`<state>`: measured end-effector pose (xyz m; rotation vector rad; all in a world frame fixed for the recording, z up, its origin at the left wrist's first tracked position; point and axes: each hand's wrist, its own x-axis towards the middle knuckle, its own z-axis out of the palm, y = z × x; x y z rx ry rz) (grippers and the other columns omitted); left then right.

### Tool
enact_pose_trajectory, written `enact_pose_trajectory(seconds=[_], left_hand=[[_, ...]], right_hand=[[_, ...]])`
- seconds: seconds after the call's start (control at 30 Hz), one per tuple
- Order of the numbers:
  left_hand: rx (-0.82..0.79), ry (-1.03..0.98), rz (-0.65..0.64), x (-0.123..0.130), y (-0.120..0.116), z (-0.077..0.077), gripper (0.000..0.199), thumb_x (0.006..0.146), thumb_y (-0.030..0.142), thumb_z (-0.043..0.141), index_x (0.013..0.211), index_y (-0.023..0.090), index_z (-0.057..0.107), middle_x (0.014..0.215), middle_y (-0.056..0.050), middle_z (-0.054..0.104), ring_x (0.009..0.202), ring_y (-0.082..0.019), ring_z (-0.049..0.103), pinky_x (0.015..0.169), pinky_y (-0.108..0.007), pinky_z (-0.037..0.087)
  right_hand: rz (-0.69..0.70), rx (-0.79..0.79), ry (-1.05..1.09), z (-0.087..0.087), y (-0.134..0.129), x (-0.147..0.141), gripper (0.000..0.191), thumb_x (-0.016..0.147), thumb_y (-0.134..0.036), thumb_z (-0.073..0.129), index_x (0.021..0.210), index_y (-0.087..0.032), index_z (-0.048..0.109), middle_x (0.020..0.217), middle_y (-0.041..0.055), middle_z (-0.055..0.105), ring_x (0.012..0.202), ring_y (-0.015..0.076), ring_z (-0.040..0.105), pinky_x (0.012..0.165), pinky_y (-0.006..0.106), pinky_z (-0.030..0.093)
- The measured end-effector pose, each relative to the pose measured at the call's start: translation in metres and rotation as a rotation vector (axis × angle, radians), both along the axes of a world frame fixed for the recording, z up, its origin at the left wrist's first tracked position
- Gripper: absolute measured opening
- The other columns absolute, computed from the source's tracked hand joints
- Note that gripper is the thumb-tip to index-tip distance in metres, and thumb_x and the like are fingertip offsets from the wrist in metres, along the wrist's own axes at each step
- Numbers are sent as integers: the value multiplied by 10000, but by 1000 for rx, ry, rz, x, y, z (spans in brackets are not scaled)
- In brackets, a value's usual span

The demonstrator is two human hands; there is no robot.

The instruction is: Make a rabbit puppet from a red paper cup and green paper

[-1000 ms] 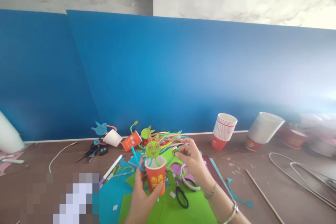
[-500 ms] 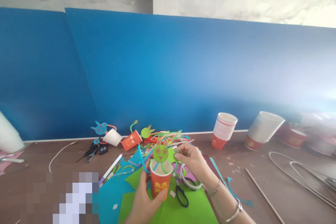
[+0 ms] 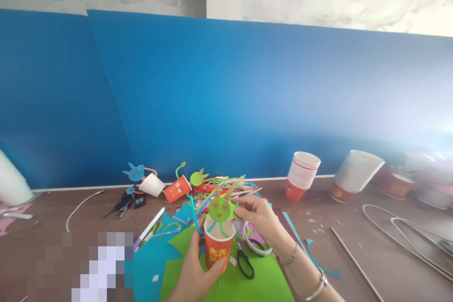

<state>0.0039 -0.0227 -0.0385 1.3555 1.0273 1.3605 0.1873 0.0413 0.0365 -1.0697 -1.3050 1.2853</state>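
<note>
My left hand (image 3: 201, 262) is wrapped round an upright red paper cup (image 3: 218, 250) with gold characters. A green paper animal face (image 3: 220, 208) with pointed ears and heart-shaped eyes stands at the cup's mouth. Out of the cup's left side sticks a bent blue straw (image 3: 194, 212). My right hand (image 3: 256, 217) pinches the upper part of a green straw (image 3: 237, 211) at the cup's right; its fingertips partly hide the end. Just right of the cup lie black-handled scissors (image 3: 245, 264) and a roll of white tape (image 3: 253, 240).
Green paper (image 3: 255, 288) and blue paper (image 3: 145, 264) cover the table below my hands. Behind are loose straws (image 3: 230, 183) and two tipped cup figures, one with a blue face (image 3: 135, 172). Stacked cups (image 3: 303, 172), a wooden stick (image 3: 356, 264) and a white cable (image 3: 399, 226) are at right.
The cup, with its face and straws, has shifted slightly right and down in my left hand. My right hand stays at the green straw.
</note>
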Motion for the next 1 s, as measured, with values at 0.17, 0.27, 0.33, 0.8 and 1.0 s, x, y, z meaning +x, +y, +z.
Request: enact_pose_trajectory(seconds=[0.17,0.27,0.33,0.8,1.0], left_hand=[[-83,-22,44,-2,3,-7,815,669,349,726,1362,160,340,1346,-176,479,1220,-330,464,991,-398,411],[-82,-57,55,-3,6,-9,811,672,395,719,1354,169,342,1371,-159,458,1236,-310,453,985,-356,420],[-93,-80,66,-3,7,-8,820,653,420,728,1339,164,358,1362,-165,466,1224,-312,465,976,-351,428],[-101,-171,77,-2,6,1,897,708,401,715,1405,210,183,1349,-176,468,1185,-306,501,938,-365,454],[-137,-223,203,-1,5,8,855,696,400,721,1376,204,242,1287,-168,523,1119,-295,552,864,-348,501]], right_hand=[[-29,82,-100,3,-2,0,369,742,-399,661,1039,-188,709,770,38,689,704,188,594,642,316,470],[-59,73,-122,6,-3,1,412,775,-460,616,1100,-217,686,800,49,692,748,209,603,643,324,484],[-88,52,-80,8,-3,1,422,766,-485,623,1083,-215,690,852,60,694,805,215,609,679,325,493],[-144,46,-106,14,-1,5,366,786,-459,588,1023,-190,660,812,45,665,736,185,595,626,285,448],[40,88,-801,12,-9,11,231,816,-195,440,832,-189,671,753,57,698,667,186,618,577,282,436]])
